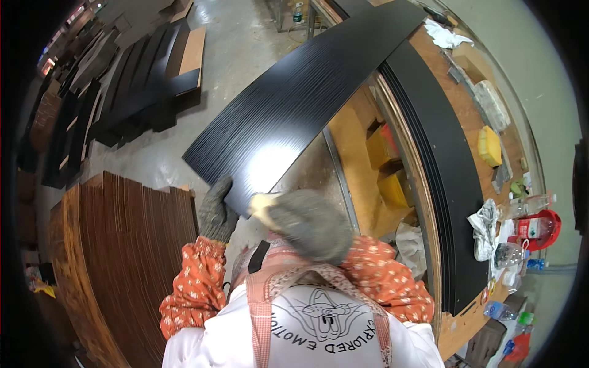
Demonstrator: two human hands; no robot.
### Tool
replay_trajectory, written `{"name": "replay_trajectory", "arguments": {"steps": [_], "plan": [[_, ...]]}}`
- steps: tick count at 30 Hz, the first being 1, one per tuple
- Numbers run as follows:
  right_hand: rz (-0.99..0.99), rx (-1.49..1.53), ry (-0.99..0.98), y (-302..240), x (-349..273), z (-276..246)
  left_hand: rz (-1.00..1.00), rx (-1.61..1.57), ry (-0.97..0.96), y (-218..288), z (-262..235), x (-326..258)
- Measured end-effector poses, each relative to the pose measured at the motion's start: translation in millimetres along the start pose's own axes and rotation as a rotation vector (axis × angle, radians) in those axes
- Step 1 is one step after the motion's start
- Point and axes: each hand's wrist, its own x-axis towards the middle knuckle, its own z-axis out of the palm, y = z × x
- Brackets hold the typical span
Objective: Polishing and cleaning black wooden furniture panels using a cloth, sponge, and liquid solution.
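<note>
A long black board (294, 92) with a wood-grain face slants away from me; its far part rests over a workbench and its near end is close to my body. My left hand (215, 213), in a dark grey knit glove, grips the board's near left corner. At the near end, my right hand (314, 226) wears the same kind of glove and is smeared by motion. It holds a pale yellowish block (264, 205) against or just beside the board's edge; the blur hides its exact kind. Bright light glares off the board near my hands.
More black boards (432, 116) lie stacked along the bench (454, 325) on the right. A yellow sponge (489, 146), crumpled paper (485, 227) and several bottles (500, 310) sit beyond them. A tall stack of brown sheets (129, 257) stands left; dark panels (141, 73) lie farther off.
</note>
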Motion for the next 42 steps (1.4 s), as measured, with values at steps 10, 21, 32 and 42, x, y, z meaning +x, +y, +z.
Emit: {"name": "replay_trajectory", "arguments": {"steps": [10,21,32,42], "plan": [[0.139,-0.348,-0.168,160.7,69.7,7.3,0.044,-0.157,0.175,95.4,-44.1,42.7],[0.036,-0.317,-0.484,142.9,124.1,58.1,0.147,-0.128,0.281,111.5,-53.4,77.4],[0.029,-0.378,-0.116,268.1,131.9,-69.0,0.482,-0.496,0.51,53.3,-27.1,66.3],[0.34,-0.503,-0.08,388.7,117.6,-134.3,0.666,-0.339,0.575,-16.7,72.5,116.7]]}}
